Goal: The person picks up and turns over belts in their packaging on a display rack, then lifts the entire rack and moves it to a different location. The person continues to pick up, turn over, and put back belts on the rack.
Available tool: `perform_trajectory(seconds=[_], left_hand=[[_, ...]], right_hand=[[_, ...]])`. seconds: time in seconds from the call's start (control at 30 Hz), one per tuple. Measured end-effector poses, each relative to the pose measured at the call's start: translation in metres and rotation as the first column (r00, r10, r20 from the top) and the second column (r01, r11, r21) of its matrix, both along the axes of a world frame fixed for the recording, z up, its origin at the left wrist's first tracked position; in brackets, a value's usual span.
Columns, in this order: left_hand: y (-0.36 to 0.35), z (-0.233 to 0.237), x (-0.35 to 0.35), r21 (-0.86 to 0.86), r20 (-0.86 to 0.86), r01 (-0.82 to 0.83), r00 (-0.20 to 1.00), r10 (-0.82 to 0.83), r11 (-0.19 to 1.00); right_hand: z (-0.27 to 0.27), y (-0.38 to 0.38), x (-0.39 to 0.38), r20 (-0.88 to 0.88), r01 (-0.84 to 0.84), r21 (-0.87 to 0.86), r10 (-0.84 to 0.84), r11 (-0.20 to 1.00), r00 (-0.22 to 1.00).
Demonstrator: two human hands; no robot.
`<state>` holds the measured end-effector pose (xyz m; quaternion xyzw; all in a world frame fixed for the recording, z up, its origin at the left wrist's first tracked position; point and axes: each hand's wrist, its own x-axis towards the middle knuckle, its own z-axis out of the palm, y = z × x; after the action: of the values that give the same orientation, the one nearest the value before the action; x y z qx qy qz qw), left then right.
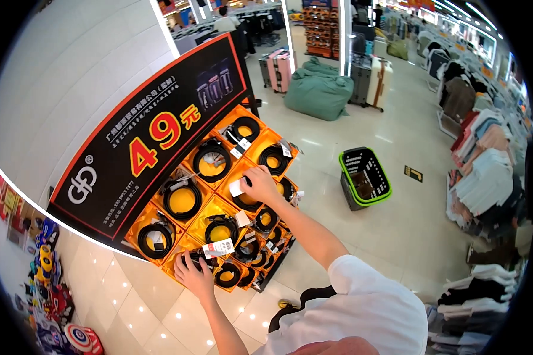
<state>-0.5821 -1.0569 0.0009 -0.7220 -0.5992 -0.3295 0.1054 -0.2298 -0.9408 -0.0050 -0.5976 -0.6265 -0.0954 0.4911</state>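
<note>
The left hand is nearest. It lies fingers spread on the front belt, a black coil in the lowest row of the orange display rack. I cannot tell whether it grips the coil or only presses on it. A printed label lies just beyond its fingertips.

Further up the rack, the right hand reaches out on a straight arm. Its fingers are curled down and closed on the upper belt, which sits directly beneath and just left of the palm. A white tag touches the fingers on the left. That coil lies flat in its compartment, and the right hand is much nearer to it than the left.

Behind the rack leans a black price sign. To the right, a green-rimmed basket stands on the floor. Suitcases and a green sack are farther off.
</note>
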Motion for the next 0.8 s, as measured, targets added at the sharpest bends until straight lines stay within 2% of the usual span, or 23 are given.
perform_trajectory(seconds=[0.27, 0.33, 0.67, 0.8], left_hand=[[-0.002, 0.005, 0.005, -0.019, -0.006, -0.041, 0.999, 0.041, 0.999], [0.002, 0.000, 0.003, 0.037, 0.002, -0.028, 1.000, 0.028, 0.999], [-0.002, 0.009, 0.004, 0.025, 0.042, -0.022, 0.999, 0.021, 0.999], [-0.001, 0.003, 0.004, 0.051, 0.041, -0.032, 0.999, 0.030, 0.998]], right_hand=[[0.000, 0.002, 0.000, 0.012, 0.009, 0.007, -0.009, 1.000, 1.000], [0.003, 0.001, 0.000, 0.015, 0.000, -0.015, 0.000, 1.000, 1.000], [-0.003, 0.003, 0.001, 0.068, -0.015, 0.049, 0.011, 0.999, 0.998], [-0.004, 0.003, 0.002, 0.079, -0.022, -0.009, 0.023, 1.000, 0.997]])
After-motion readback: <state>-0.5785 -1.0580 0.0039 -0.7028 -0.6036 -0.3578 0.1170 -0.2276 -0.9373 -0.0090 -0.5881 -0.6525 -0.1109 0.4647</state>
